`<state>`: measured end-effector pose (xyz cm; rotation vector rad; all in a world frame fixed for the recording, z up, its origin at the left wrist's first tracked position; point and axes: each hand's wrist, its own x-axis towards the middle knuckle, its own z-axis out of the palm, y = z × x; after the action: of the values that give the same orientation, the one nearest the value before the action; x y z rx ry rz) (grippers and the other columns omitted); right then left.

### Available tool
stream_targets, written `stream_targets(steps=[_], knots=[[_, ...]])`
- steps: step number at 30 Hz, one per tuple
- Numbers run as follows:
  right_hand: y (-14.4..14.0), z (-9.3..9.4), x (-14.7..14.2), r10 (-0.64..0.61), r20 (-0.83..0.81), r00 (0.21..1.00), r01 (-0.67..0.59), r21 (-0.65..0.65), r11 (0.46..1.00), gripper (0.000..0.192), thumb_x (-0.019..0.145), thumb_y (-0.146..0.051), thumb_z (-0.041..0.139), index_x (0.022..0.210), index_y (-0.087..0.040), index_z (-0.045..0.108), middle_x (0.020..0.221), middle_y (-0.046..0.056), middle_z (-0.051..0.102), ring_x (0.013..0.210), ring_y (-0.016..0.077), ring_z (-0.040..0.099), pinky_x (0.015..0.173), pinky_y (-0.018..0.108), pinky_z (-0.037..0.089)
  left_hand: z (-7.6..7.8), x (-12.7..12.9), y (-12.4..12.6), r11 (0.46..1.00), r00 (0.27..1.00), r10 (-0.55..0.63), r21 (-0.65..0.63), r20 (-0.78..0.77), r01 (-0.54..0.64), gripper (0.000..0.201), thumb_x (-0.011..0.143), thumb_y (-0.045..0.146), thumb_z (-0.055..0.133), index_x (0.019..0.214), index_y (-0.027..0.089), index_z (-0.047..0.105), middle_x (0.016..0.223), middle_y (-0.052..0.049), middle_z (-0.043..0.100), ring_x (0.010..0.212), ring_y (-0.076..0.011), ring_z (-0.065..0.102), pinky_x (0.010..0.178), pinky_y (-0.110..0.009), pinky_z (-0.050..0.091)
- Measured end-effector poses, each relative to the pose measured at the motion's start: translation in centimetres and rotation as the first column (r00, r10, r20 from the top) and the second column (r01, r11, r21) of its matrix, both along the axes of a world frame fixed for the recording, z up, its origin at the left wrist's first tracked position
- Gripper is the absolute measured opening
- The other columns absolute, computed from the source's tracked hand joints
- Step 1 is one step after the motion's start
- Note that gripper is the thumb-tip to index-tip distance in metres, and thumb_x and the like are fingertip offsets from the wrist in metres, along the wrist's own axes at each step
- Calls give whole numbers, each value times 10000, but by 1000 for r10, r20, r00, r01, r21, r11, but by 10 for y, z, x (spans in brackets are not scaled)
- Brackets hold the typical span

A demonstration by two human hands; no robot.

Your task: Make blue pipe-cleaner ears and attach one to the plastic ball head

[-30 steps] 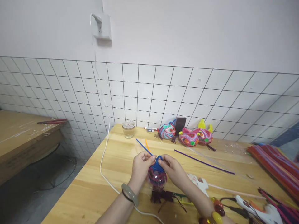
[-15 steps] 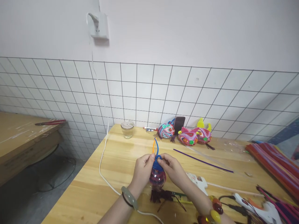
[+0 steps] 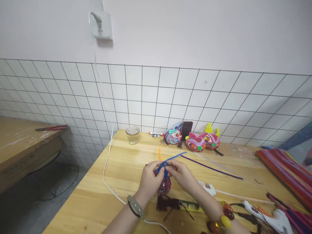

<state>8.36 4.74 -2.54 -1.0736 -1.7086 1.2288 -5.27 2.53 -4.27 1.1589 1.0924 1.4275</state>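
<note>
Between both hands sits a rounded, shiny dark red and purple ornament (image 3: 164, 187) with blue pipe cleaner (image 3: 175, 156) coiled at its top. The blue stem's free end points up and to the right. My left hand (image 3: 150, 180) is closed around the ornament's left side, its thumb pressed on the blue coil. My right hand (image 3: 182, 176) pinches the blue pipe cleaner at the coil with thumb and forefinger. An orange strip (image 3: 160, 152) stands up behind my left fingers; its lower end is hidden. Below the ornament lies a dark tassel (image 3: 162, 203).
A glass cup (image 3: 132, 135), a pen (image 3: 156, 134), a phone (image 3: 187, 130) and several colourful fish-like ornaments (image 3: 195, 142) stand along the wall. A purple pipe cleaner (image 3: 212, 167) lies right of my hands. Pipe cleaner bundles (image 3: 285, 174) and a white glue gun (image 3: 268, 216) are farther right.
The blue pipe cleaner's free end has swung from upright over to the right. My left hand has turned over the top of the ornament, and the ornament has tilted.
</note>
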Motion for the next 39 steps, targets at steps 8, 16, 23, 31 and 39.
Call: stream_targets(steps=[8,16,23,31,39], knots=[[8,-9,2,-60,16,998,60,-3,998,279,709,-334,592,933,-170,568,698,4,597,583,137,582,553,270,495,2,0,3,998,998,-58,-22,37,59,143,664,207,617,779,146,676,783,-69,698,719,-194,628,660,-271,484],[7,5,7,-122,245,962,63,234,970,111,731,-255,603,758,-191,689,704,38,583,681,186,550,652,303,430,0,-1,5,996,992,-87,-17,89,89,129,658,217,648,756,137,669,763,-64,691,730,-182,608,688,-264,464],[8,11,10,-98,379,920,-30,318,947,155,787,-262,552,771,-197,692,755,61,572,735,200,548,669,300,420,-3,0,8,996,988,-53,-64,144,63,161,653,286,668,706,134,661,651,-35,675,603,-147,586,589,-238,448],[9,24,13,2,443,897,-147,293,945,210,843,-254,477,837,-183,674,825,57,677,759,181,593,701,271,438,-7,0,12,996,979,-34,-75,201,50,169,626,283,691,695,134,652,649,-27,677,598,-132,585,601,-229,452],[12,18,6,-44,473,880,-98,272,957,191,811,-276,515,745,-153,645,724,53,658,680,177,583,635,260,430,-5,0,11,993,974,-70,-76,214,88,189,633,299,694,708,130,653,642,-26,666,582,-121,574,561,-208,435]])
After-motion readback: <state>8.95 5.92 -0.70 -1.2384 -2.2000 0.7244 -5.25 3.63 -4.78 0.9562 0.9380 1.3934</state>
